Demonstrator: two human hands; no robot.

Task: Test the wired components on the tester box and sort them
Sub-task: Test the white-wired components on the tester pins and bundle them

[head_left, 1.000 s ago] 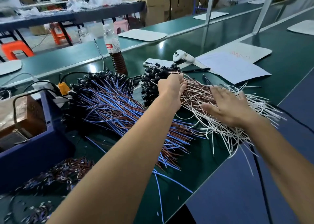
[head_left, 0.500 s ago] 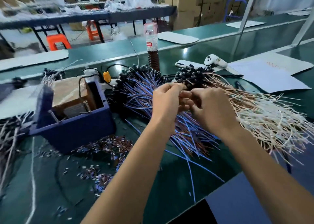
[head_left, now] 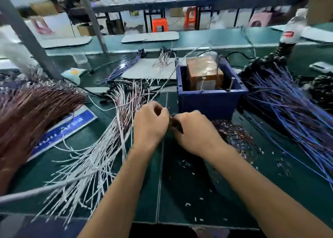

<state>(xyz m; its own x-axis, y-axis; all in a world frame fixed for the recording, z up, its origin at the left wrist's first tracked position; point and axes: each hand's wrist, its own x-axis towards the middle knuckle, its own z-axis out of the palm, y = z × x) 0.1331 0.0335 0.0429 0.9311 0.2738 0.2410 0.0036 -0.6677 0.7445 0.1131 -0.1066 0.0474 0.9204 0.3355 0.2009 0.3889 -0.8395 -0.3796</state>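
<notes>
Both hands meet in the middle, just in front of the blue tester box [head_left: 210, 100] on the green worktop [head_left: 180, 192]. The left hand [head_left: 150, 125] and the right hand [head_left: 196, 131] curl tight around a small dark wired part [head_left: 173, 123], each pinching one side. White wires [head_left: 100, 156] lie nearby on the left.

blue sign [head_left: 63, 131], near left, partly under brown wires: white letters, end reads "Area"; 1st word too blurry.
bottle [head_left: 292, 31], far right: red label w/ white marks, can't read.
brown box [head_left: 204, 73] in blue bin: pale sticker, too small to read.
</notes>
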